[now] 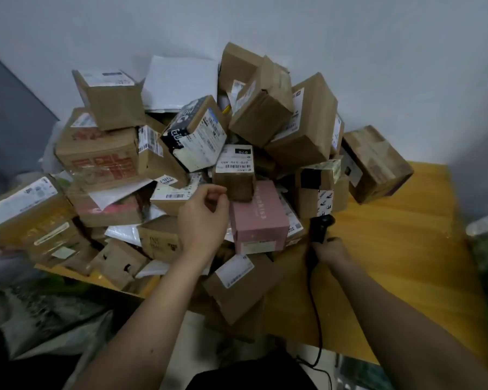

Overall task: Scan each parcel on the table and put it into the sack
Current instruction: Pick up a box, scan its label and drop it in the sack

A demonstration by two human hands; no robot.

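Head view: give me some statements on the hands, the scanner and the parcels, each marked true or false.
1. The right hand grips the black scanner. True.
2. The left hand holds the pink box. False: it reaches with curled fingers toward the small brown box above the pink one, and a firm hold is not clear.
3. The parcels lie in one flat layer. False: they are heaped against the wall.
4. The scanner has a cord. True.
5. The table is wooden and yellowish. True.
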